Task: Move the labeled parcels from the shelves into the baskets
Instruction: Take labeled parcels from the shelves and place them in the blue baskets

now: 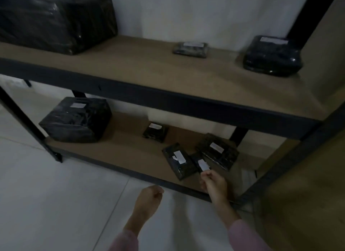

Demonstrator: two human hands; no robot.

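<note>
Dim two-tier shelf (186, 103) against a pale wall. Left hand (149, 195) hangs clenched, empty, near the floor. Right hand (214, 182) pinches the small labeled parcel (200, 164) at the lower shelf's near edge; lifting clear of neighbouring parcels seems advisable.

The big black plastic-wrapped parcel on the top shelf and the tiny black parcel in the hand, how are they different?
The big black plastic-wrapped parcel is bulky and rests untouched on the upper shelf; the tiny black parcel is thin, pinched by the right hand at the lower shelf. Only the tiny one shows a white label. Both are shiny black.
</note>
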